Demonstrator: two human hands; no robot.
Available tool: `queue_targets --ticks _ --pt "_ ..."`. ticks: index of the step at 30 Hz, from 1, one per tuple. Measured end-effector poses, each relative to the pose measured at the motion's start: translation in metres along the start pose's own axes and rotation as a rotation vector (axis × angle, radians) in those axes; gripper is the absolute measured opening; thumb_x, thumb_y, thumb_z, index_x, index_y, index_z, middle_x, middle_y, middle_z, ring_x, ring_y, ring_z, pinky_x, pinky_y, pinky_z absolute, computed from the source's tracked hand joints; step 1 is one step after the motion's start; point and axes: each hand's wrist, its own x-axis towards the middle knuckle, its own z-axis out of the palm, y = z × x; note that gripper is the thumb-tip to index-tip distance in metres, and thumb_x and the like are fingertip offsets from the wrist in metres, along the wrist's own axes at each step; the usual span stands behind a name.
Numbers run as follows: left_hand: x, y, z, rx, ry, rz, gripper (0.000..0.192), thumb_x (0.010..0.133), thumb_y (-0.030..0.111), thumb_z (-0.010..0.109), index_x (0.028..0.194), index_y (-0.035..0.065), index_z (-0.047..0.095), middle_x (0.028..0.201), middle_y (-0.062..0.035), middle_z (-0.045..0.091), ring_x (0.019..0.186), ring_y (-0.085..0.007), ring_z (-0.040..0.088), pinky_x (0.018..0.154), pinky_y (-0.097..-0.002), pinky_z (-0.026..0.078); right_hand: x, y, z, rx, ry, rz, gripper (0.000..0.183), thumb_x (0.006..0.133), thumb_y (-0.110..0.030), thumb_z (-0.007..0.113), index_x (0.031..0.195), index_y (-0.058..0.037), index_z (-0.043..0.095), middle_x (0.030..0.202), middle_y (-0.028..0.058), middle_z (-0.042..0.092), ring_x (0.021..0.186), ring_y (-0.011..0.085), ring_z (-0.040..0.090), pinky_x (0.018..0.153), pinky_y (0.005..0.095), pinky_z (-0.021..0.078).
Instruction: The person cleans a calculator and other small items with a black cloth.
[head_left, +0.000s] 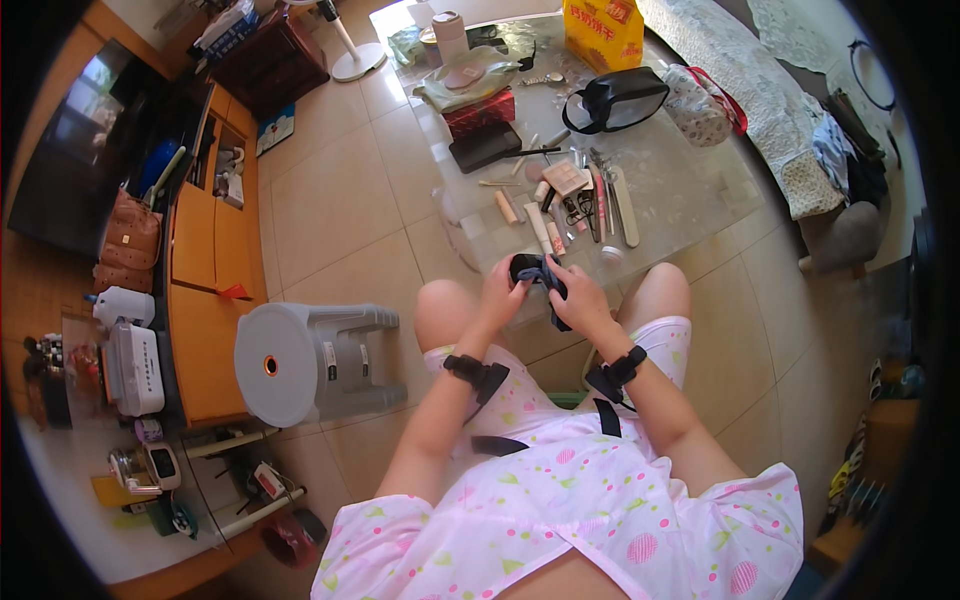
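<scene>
My left hand (504, 291) and my right hand (582, 301) meet above my knees, at the near edge of a glass-topped table (679, 217). Between them they hold a small dark item with a bluish-grey cloth (534, 271); exactly what it is cannot be told. Fingers of both hands pinch it, and a dark end hangs below my right hand. Just beyond lie cosmetic tubes (538, 228), a palette (565, 178), a nail file (624, 207), tweezers or similar metal tools, and a small round jar (611, 256).
Farther back on the table stand a red box (480, 114), a dark case (485, 147), a black clear-sided pouch (626, 97), a yellow bag (604, 34), a watch (543, 79) and a drawstring pouch (697, 109). A grey plastic stool (277, 365) lies on its side at left. A sofa stands right.
</scene>
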Motion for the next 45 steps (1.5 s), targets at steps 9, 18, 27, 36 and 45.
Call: queue_targets --ticks 9,18,27,36,45 --pt "0.003 -0.004 0.0 -0.12 -0.008 -0.025 0.04 0.093 0.007 0.065 0.131 -0.0027 0.055 0.103 -0.0107 0.07 0.074 -0.0164 0.069 0.065 -0.0293 0.056 -0.007 -0.005 0.002 -0.024 0.02 -0.055 0.065 0.086 -0.019 0.064 0.15 -0.0226 0.051 0.098 0.0163 0.059 0.088 0.0379 0.064 0.078 0.0483 0.0539" --pt "0.001 -0.001 0.001 -0.122 0.016 -0.022 0.038 0.096 0.014 0.067 0.128 -0.0032 0.056 0.095 -0.0102 0.07 0.067 -0.0144 0.067 0.06 -0.0294 0.053 -0.016 -0.009 0.003 -0.006 -0.052 -0.108 0.066 0.086 -0.019 0.065 0.15 -0.0225 0.051 0.1 0.0168 0.059 0.089 0.0382 0.065 0.078 0.0482 0.0546" --pt "-0.002 -0.001 -0.002 0.059 -0.011 -0.02 0.042 0.094 0.013 0.065 0.131 -0.0026 0.053 0.108 -0.0185 0.063 0.076 -0.0225 0.068 0.06 -0.035 0.053 -0.011 0.003 -0.001 -0.039 -0.022 -0.048 0.072 0.085 -0.018 0.066 0.153 -0.0186 0.044 0.102 0.0182 0.059 0.092 0.0409 0.064 0.08 0.0491 0.053" --pt "0.0 0.028 -0.011 -0.137 0.426 -0.138 0.045 0.105 0.02 0.055 0.141 -0.0047 0.044 0.121 -0.0205 0.063 0.11 -0.0308 0.063 0.096 -0.0395 0.05 -0.006 -0.02 0.023 0.026 0.135 -0.22 0.064 0.082 -0.024 0.075 0.138 -0.0067 0.049 0.132 0.0212 0.053 0.116 0.0415 0.056 0.097 0.0486 0.0475" --pt "-0.005 0.013 -0.008 0.28 0.405 0.16 0.06 0.103 0.031 0.056 0.146 -0.0073 0.039 0.139 -0.0308 0.052 0.125 -0.0467 0.055 0.105 -0.048 0.045 0.004 -0.009 0.012 -0.187 -0.122 -0.311 0.074 0.084 -0.041 0.077 0.146 -0.0102 0.05 0.154 0.0234 0.041 0.132 0.0417 0.049 0.114 0.0513 0.0362"
